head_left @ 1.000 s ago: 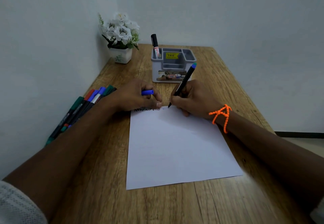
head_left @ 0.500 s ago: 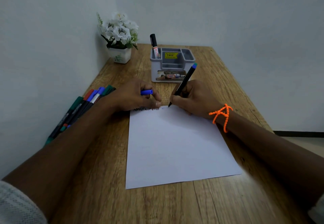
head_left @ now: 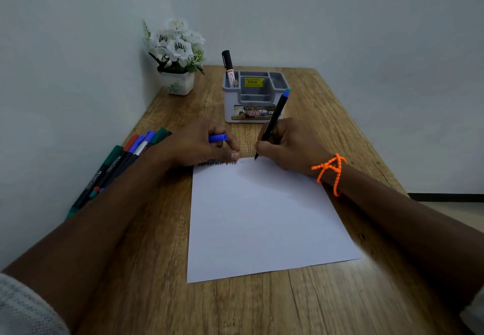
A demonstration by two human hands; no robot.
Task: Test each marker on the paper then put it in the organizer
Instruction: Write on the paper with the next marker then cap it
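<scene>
A white sheet of paper [head_left: 262, 219] lies on the wooden table [head_left: 162, 295], with dark scribbles along its top edge. My right hand [head_left: 290, 147] grips a black marker with a blue end [head_left: 275, 114], its tip touching the paper's top edge beside faint marks. My left hand [head_left: 193, 146] rests on the paper's top left corner and holds the blue cap [head_left: 217, 138]. A grey organizer [head_left: 255, 101] stands just behind my hands, with one black marker [head_left: 228, 68] upright in its left compartment. Several capped markers [head_left: 117, 167] lie at the left, by the wall.
A white pot of white flowers [head_left: 176, 57] stands in the back left corner. The wall runs along the table's left side and behind it. The table's right edge drops to the floor [head_left: 455, 209].
The marker tip has shifted slightly to the right along the paper's top edge, leaving faint marks. My left hand has stayed in place.
</scene>
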